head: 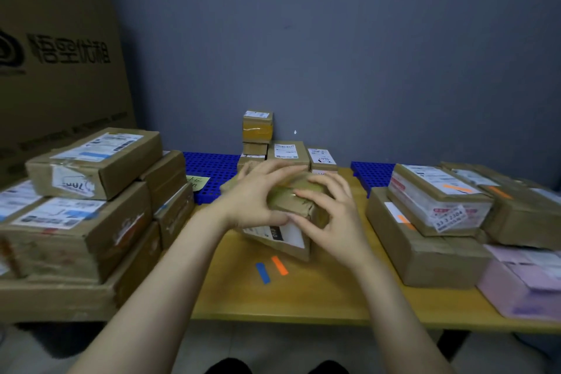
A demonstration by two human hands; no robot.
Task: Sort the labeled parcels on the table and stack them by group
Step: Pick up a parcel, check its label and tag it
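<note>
Head view, parcel: a small brown taped parcel (287,235) sits at the centre of the table (303,297), tilted, with its white label on the near face.
Left hand: the left hand (258,196) wraps over the parcel's top from 9 o'clock, fingers curled round it and thumb on the near edge.
Right hand: the right hand (332,214) clamps the top and right side from 3 o'clock, fingers bent onto the tape.
Groups: a left stack (91,191) at 9 o'clock carries blue-marked labels. A right stack (434,200) at 3 o'clock carries orange marks. A back stack (258,130) stands at 12 o'clock.
Colour strips: a blue strip (262,273) and an orange strip (280,265) lie on the table at 6 o'clock, just below the parcel.
Step, as I judge it: reading the label to choose a group.
Doing it well: tip the label face fully towards the eyes, since it is partly hidden by the thumbs. Keep both hands on the parcel until the mark is clear.
Placing: set it flat and square on the matching stack, because both side stacks already sit unevenly.
</note>
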